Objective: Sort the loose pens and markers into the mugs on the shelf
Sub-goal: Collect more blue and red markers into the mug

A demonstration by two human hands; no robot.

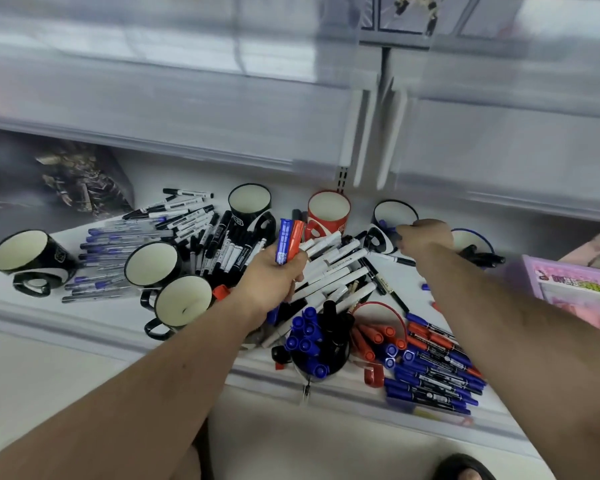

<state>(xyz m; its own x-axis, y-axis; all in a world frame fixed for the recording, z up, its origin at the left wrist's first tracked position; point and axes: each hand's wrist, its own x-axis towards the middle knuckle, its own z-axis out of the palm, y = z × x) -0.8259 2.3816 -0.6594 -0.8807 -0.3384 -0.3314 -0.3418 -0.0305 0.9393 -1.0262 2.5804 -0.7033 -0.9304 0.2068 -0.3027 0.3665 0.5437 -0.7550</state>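
My left hand (274,275) grips a blue marker (284,242) and a red marker (294,239) upright above the pile of white markers (336,268). My right hand (425,237) reaches over a black-and-white mug (394,211) at the back; a blue pen tip shows at that mug's rim, and whether the fingers hold it is hidden. An empty red mug (328,211) stands behind the pile. Empty black mugs stand at the back (250,202) and left (25,254) (151,265) (182,299). A front mug (321,348) holds blue and black markers.
Thin blue pens (118,258) and black-capped markers (219,244) lie at left on the white shelf (326,393). Red and blue markers (433,365) lie at front right beside a red mug (378,327). A pink box (575,292) stands at right. An upper shelf overhangs.
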